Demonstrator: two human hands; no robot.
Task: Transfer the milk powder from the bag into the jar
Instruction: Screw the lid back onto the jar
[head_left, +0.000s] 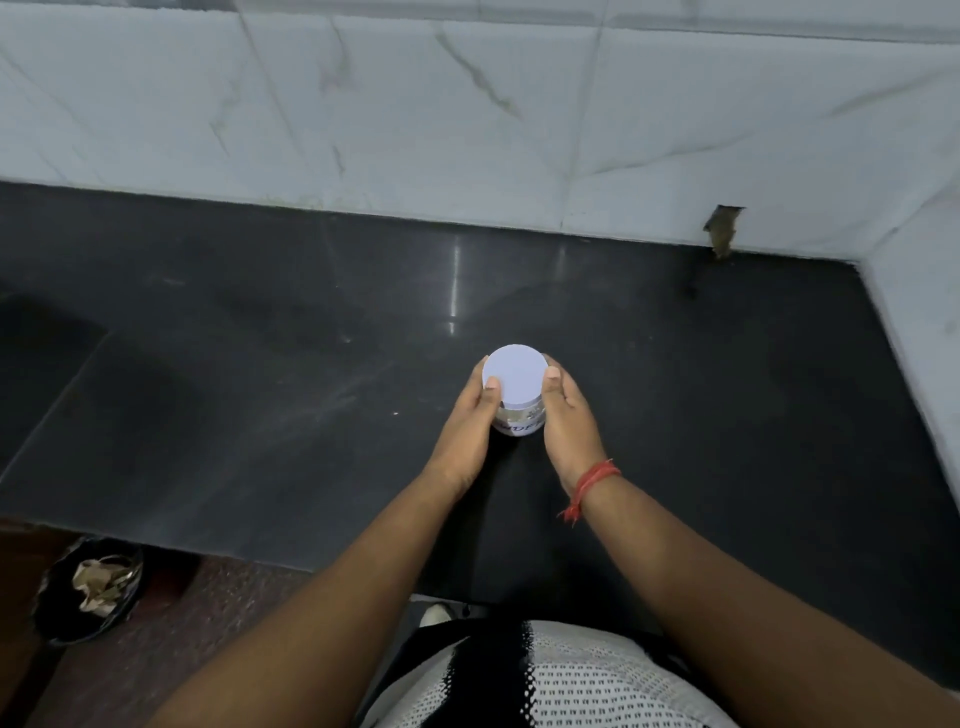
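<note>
— Position of jar (515, 395)?
— Upright on dark bench (727, 395), near front middle. White lid (514, 376) on, seated flat.
— Grip?
— Left hand (470, 421) and right hand (563, 415) wrapped round jar from either side, thumbs up against lid edge. Both closed on it.
— Bag?
— Not in view. No powder visible on bench.
— Contents of jar?
— Cannot tell; sides mostly covered.
— Progress, then?
— Judged either not begun or finished: lid closed, nothing pouring. Undecidable from this view. Bin (91, 590) on floor at left, crumpled scraps inside.
</note>
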